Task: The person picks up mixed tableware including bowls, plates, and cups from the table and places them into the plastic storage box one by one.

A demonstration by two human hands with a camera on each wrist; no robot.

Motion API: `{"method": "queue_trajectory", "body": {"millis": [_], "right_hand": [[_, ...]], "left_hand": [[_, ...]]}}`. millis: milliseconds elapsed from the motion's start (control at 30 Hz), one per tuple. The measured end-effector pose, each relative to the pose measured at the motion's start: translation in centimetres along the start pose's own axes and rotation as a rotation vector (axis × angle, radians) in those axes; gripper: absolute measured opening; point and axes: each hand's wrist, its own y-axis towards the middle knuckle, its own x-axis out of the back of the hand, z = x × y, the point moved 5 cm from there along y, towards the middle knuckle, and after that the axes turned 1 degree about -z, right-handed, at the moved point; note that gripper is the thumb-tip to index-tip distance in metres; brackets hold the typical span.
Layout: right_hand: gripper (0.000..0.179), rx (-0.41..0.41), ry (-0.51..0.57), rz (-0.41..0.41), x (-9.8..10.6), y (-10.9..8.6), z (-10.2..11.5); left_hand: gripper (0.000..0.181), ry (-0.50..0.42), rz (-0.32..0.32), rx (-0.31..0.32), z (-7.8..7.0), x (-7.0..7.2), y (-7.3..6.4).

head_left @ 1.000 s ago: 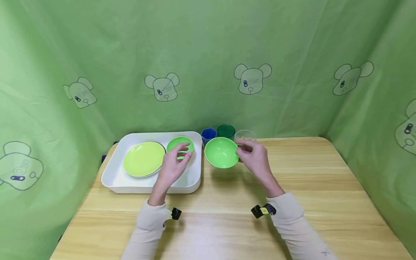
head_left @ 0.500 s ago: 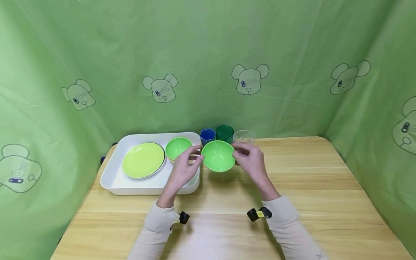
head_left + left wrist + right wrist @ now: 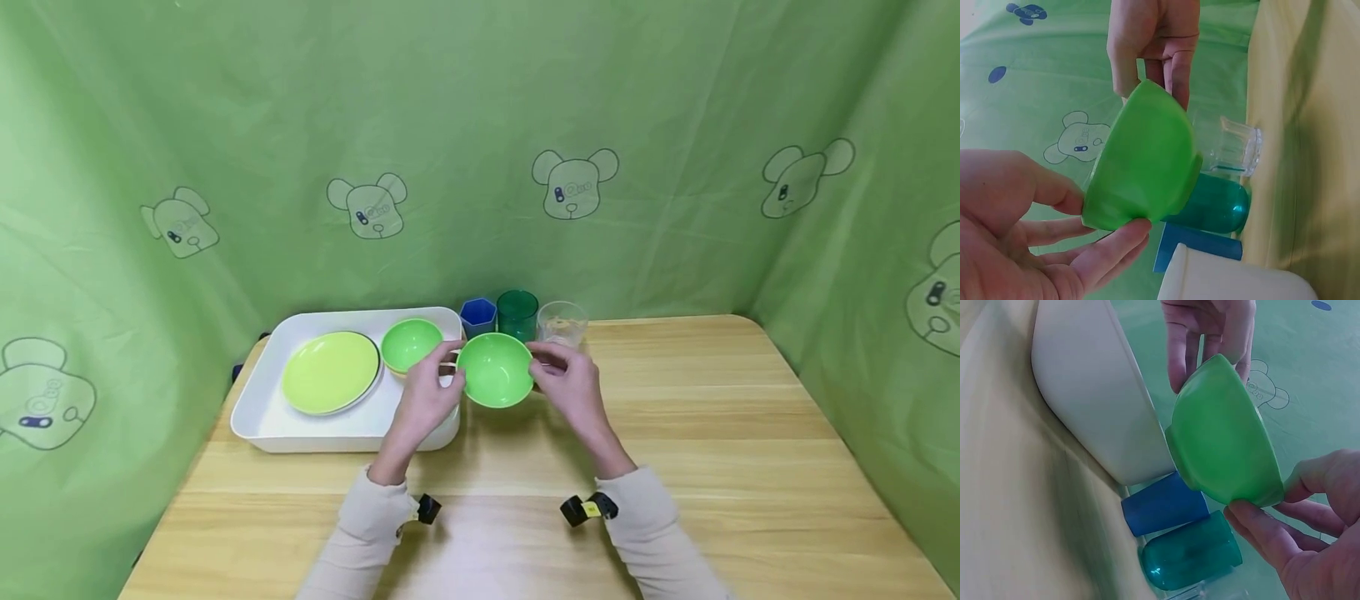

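A bright green bowl (image 3: pixel 495 372) is held up above the table between both hands, its open side tilted toward the head camera. My left hand (image 3: pixel 426 395) pinches the rim on one side, thumb inside and fingers beneath. On the opposite side my right hand (image 3: pixel 572 388) pinches the rim in the same way. Both wrist views show the smooth outside of the bowl (image 3: pixel 1147 156) and its foot ring. Just left of the hands, a second green bowl (image 3: pixel 411 343) sits in the white tray (image 3: pixel 258 421), with a yellowish edge showing below it.
A yellow-green plate (image 3: pixel 330 372) lies on other plates in the tray. Along the back edge stand a blue hexagonal cup (image 3: pixel 478 315), a dark green cup (image 3: pixel 517 312) and a clear cup (image 3: pixel 564 320). Behind the wooden table (image 3: pixel 712 417) hangs a green curtain (image 3: pixel 465 108).
My left hand has moved right from over the tray and taken the held bowl's left rim. The bowl and right hand have come slightly left and nearer to me.
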Motion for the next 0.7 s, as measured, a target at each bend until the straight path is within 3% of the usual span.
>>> {"method": "queue_trajectory", "body": {"millis": [400, 567, 700], "right_hand": [[0.028, 0.041, 0.170, 0.098, -2.5, -0.6, 0.3], [0.028, 0.025, 0.222, 0.109, -2.7, -0.7, 0.2], [0.027, 0.004, 0.234, 0.101, -2.3, -0.8, 0.0]], "left_hand": [[0.044, -0.018, -0.035, 0.076, 1.4, 2.8, 0.7], [0.046, -0.037, -0.050, 0.119, 2.0, 4.4, 1.2], [0.045, 0.006, -0.064, 0.135, 2.2, 5.7, 1.8]]}}
